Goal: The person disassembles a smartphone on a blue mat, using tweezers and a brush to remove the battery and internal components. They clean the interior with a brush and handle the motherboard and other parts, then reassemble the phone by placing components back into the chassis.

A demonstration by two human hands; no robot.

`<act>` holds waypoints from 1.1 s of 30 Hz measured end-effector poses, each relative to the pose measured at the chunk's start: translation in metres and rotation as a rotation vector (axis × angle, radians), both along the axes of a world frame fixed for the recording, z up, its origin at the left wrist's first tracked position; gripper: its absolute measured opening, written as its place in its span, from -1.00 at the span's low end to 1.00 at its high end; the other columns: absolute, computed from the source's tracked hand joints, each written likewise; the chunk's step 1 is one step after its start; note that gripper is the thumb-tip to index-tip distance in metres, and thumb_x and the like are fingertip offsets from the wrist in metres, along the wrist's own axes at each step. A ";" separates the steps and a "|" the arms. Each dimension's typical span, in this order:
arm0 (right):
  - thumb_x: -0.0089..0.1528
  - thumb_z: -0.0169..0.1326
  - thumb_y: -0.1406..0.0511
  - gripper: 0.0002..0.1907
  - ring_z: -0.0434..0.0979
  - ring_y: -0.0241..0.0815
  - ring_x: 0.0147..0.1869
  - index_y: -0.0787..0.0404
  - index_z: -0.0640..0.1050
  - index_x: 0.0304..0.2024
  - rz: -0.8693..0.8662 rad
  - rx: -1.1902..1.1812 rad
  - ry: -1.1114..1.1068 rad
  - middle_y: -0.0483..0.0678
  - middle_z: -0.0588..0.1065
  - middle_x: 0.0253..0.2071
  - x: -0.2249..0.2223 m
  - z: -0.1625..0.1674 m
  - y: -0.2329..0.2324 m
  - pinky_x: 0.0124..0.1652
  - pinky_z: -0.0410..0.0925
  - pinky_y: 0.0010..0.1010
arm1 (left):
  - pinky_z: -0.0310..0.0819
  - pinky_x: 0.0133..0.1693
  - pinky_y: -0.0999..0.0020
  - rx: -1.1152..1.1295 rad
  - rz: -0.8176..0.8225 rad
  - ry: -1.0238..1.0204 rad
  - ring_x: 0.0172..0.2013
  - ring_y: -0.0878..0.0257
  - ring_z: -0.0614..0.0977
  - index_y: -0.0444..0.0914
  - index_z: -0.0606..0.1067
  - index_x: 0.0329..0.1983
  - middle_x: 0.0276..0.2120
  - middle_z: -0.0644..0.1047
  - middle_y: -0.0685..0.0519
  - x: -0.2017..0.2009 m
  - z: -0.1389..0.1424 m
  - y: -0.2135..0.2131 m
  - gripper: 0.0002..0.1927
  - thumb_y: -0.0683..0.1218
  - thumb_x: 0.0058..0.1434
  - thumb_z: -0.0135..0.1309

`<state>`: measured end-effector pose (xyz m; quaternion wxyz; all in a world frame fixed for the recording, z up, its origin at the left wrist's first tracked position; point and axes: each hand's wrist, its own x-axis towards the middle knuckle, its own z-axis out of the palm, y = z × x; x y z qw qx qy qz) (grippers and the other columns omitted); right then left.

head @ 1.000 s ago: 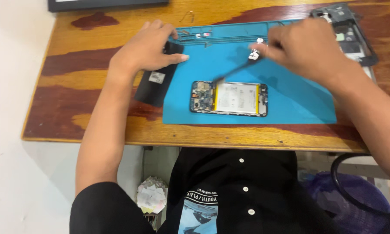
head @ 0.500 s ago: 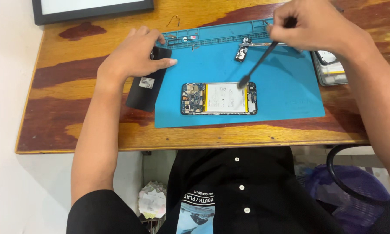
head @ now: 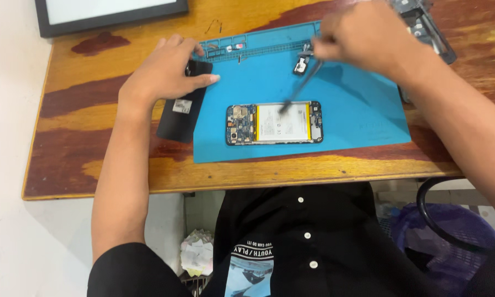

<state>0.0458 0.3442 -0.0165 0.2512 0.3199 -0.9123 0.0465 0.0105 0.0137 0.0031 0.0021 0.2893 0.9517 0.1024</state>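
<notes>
Opened smartphone with its white battery exposed (head: pixel 274 123) lies flat on the blue silicone repair mat (head: pixel 357 104), just below your right hand (head: pixel 363 36), whose closed fingers pinch slim dark tweezers (head: pixel 298 91) angled down onto the battery. Your left hand (head: pixel 162 71) rests spread and flat, apparently steadying the black rear cover (head: pixel 182 107) beneath it.
</notes>
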 end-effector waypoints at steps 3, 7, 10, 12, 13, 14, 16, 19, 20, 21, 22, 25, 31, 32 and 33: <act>0.43 0.22 0.22 -0.65 0.47 -0.13 -0.50 0.24 0.61 -0.42 -0.015 -0.122 -0.039 -0.02 0.52 -0.51 -0.003 -0.006 0.002 -0.39 0.32 -0.35 | 0.44 0.01 0.01 0.009 -0.003 0.017 0.06 -0.12 0.46 -0.28 0.51 0.11 0.00 0.49 -0.20 -0.001 -0.003 -0.002 -0.32 0.26 0.12 0.35; 0.17 0.25 0.25 -0.78 0.47 -0.07 -0.54 0.26 0.61 -0.49 0.055 -0.130 -0.366 0.01 0.52 -0.57 0.000 -0.006 -0.001 -0.40 0.34 -0.28 | 0.44 0.01 0.00 0.023 -0.034 0.032 0.07 -0.14 0.45 -0.29 0.50 0.12 0.01 0.48 -0.21 -0.002 -0.009 -0.008 -0.32 0.25 0.13 0.35; 0.30 0.28 0.22 -0.78 0.46 -0.14 -0.52 0.27 0.66 -0.26 0.034 -0.045 -0.226 0.04 0.53 -0.54 -0.002 0.007 -0.001 -0.40 0.35 -0.32 | 0.43 0.01 -0.01 0.012 -0.022 0.014 0.06 -0.15 0.45 -0.29 0.50 0.14 0.01 0.47 -0.23 -0.005 -0.009 -0.014 -0.31 0.25 0.12 0.36; 0.29 0.23 0.28 -0.81 0.47 -0.15 -0.53 0.32 0.64 -0.29 -0.082 -0.156 -0.295 0.06 0.52 -0.52 -0.005 0.014 0.001 -0.46 0.34 -0.32 | 0.43 0.02 -0.01 0.033 -0.043 0.034 0.07 -0.16 0.45 -0.29 0.50 0.14 0.01 0.47 -0.24 -0.006 -0.005 -0.022 -0.31 0.24 0.12 0.36; 0.28 0.20 0.30 -0.82 0.48 -0.15 -0.54 0.34 0.63 -0.30 -0.137 -0.217 -0.333 0.06 0.52 -0.51 -0.006 0.014 0.004 -0.50 0.33 -0.33 | 0.43 0.02 -0.01 0.038 -0.051 0.040 0.07 -0.16 0.45 -0.29 0.50 0.14 0.01 0.47 -0.24 -0.005 -0.005 -0.023 -0.31 0.24 0.13 0.36; 0.25 0.21 0.30 -0.83 0.48 -0.15 -0.55 0.32 0.64 -0.33 -0.095 -0.183 -0.413 0.05 0.52 -0.55 -0.006 0.015 0.005 -0.51 0.33 -0.33 | 0.43 0.02 -0.02 0.030 -0.046 0.046 0.07 -0.16 0.45 -0.29 0.50 0.14 0.01 0.47 -0.24 -0.004 -0.005 -0.024 -0.31 0.25 0.13 0.36; 0.20 0.23 0.31 -0.85 0.47 -0.16 -0.58 0.28 0.65 -0.39 -0.010 -0.116 -0.577 0.01 0.52 -0.61 -0.005 0.013 0.009 -0.53 0.32 -0.33 | 0.43 0.01 -0.03 0.009 -0.035 0.052 0.08 -0.18 0.45 -0.30 0.49 0.14 0.01 0.47 -0.26 -0.001 -0.005 -0.022 -0.29 0.25 0.13 0.36; 0.17 0.31 0.30 -0.86 0.45 -0.16 -0.56 0.26 0.67 -0.37 -0.047 -0.004 -0.425 0.00 0.52 -0.58 0.000 0.008 0.022 -0.46 0.32 -0.34 | 0.44 0.03 -0.01 0.004 -0.011 0.009 0.07 -0.16 0.46 -0.29 0.50 0.14 0.01 0.47 -0.24 0.001 -0.006 -0.008 -0.31 0.25 0.13 0.34; 0.21 0.29 0.31 -0.87 0.47 -0.18 -0.53 0.26 0.66 -0.34 -0.080 -0.048 -0.403 -0.01 0.52 -0.54 0.000 0.008 0.023 -0.46 0.32 -0.36 | 0.43 0.02 -0.02 0.002 -0.016 0.024 0.08 -0.17 0.46 -0.29 0.50 0.14 0.01 0.47 -0.25 0.000 -0.004 -0.008 -0.30 0.26 0.13 0.35; 0.25 0.28 0.31 -0.88 0.48 -0.21 -0.50 0.26 0.66 -0.31 -0.112 -0.089 -0.384 -0.02 0.53 -0.51 0.000 0.008 0.024 -0.45 0.33 -0.38 | 0.43 0.01 -0.04 0.001 -0.020 0.037 0.08 -0.18 0.45 -0.29 0.50 0.14 0.02 0.47 -0.26 0.000 -0.003 -0.011 -0.30 0.26 0.12 0.35; 0.29 0.27 0.32 -0.88 0.50 -0.24 -0.47 0.26 0.65 -0.29 -0.145 -0.130 -0.365 -0.04 0.53 -0.48 -0.001 0.010 0.024 -0.45 0.34 -0.40 | 0.42 0.00 -0.05 0.000 -0.024 0.050 0.09 -0.18 0.45 -0.30 0.50 0.14 0.03 0.47 -0.26 0.000 -0.003 -0.014 -0.29 0.26 0.11 0.36; 0.22 0.24 0.35 -0.87 0.49 -0.20 -0.49 0.32 0.62 -0.36 0.119 -0.228 -0.436 -0.02 0.52 -0.51 -0.002 0.010 0.022 -0.47 0.35 -0.41 | 0.43 0.03 -0.05 -0.009 -0.029 0.034 0.09 -0.19 0.45 -0.31 0.49 0.15 0.04 0.47 -0.25 -0.001 -0.005 -0.017 -0.29 0.26 0.13 0.35; 0.31 0.25 0.36 -0.89 0.52 -0.18 -0.48 0.32 0.65 -0.27 0.015 -0.118 -0.172 0.00 0.54 -0.47 -0.003 0.002 0.029 -0.44 0.36 -0.41 | 0.43 0.02 -0.06 -0.028 0.017 -0.002 0.09 -0.18 0.45 -0.29 0.49 0.17 0.05 0.46 -0.25 -0.003 -0.015 -0.012 -0.26 0.26 0.09 0.35; 0.31 0.21 0.35 -0.87 0.52 -0.18 -0.47 0.33 0.63 -0.29 0.027 -0.205 -0.244 0.00 0.53 -0.48 -0.005 0.002 0.032 -0.44 0.36 -0.41 | 0.43 0.02 -0.06 -0.033 0.017 -0.003 0.09 -0.19 0.45 -0.30 0.49 0.18 0.05 0.46 -0.26 -0.004 -0.015 -0.011 -0.25 0.27 0.10 0.35; 0.32 0.18 0.34 -0.84 0.52 -0.17 -0.47 0.33 0.61 -0.31 0.041 -0.293 -0.317 0.00 0.52 -0.49 -0.006 0.003 0.034 -0.44 0.37 -0.41 | 0.43 0.03 -0.06 -0.038 0.018 -0.005 0.10 -0.19 0.45 -0.30 0.48 0.19 0.06 0.46 -0.26 -0.005 -0.014 -0.011 -0.24 0.27 0.10 0.35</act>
